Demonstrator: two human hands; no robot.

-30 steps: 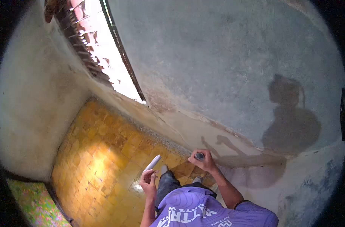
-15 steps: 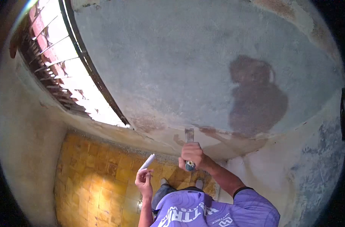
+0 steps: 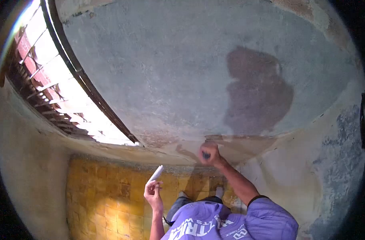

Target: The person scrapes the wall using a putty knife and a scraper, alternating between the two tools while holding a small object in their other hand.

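My right hand (image 3: 209,153) is wrapped round the dark handle of a scraper (image 3: 206,155), held up against the lower part of the wall (image 3: 174,72). Most of the scraper's blade is hidden or blurred by motion. Between the fingers of my left hand (image 3: 153,189) is a white folded piece (image 3: 156,173), out in front of my body and away from the wall. The wall is blue-grey, with pale, worn plaster around the scraper.
A barred window (image 3: 56,80) lets in bright light at the upper left. Yellow floor tiles (image 3: 114,196) lie below, with my feet on them. Another wall (image 3: 282,180) with peeling blue paint stands at the right.
My right hand has moved up and slightly right with the scraper, closer to the wall. The view has shifted a little, and my shadow appears further left. My left hand keeps its hold.
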